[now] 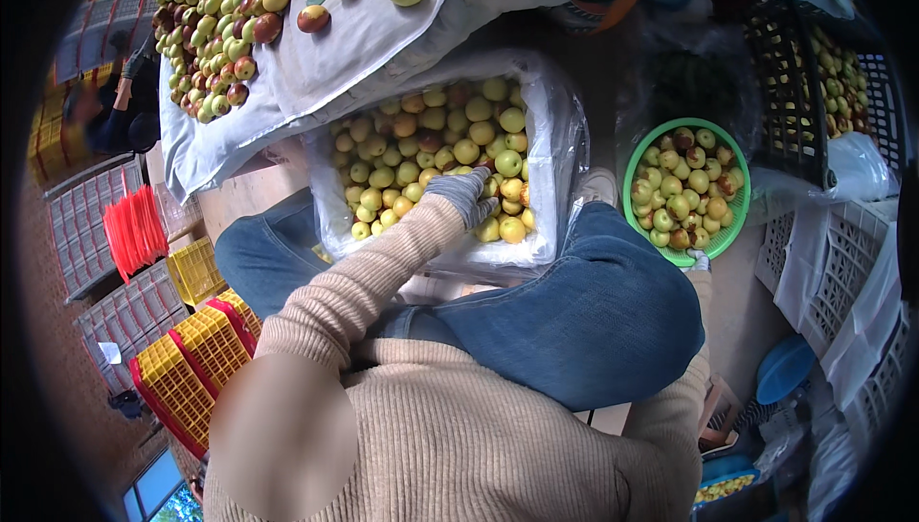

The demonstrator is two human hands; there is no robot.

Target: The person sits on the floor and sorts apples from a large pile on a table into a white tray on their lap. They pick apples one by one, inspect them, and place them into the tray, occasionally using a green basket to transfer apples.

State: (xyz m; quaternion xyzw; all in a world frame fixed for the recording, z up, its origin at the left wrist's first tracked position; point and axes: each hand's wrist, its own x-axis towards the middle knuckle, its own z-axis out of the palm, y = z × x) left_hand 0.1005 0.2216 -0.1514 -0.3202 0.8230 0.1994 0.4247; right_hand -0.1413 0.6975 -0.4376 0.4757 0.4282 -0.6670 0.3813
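My left hand (463, 196), in a grey knitted glove, rests palm down on jujubes (423, 156) inside a plastic-lined crate (547, 184) between my knees. Its fingers are bent among the fruit, and whether one is gripped is hidden under the palm. The jujubes there are mostly yellow-green, some with brown-red patches. At the right, my gloved right hand (698, 259) grips the near rim of a round green plastic basket (633, 156), mostly out of sight beneath it. That basket holds more jujubes (682, 184), many of them blotched brown.
Ahead, a cloth-covered surface (344, 55) bears many loose jujubes (215, 33). A black crate (786, 91) and white crates (847, 249) stand right, with a blue basin (785, 369) below. Yellow crates (183, 360), grey crates (97, 213) and another person (122, 109) are left.
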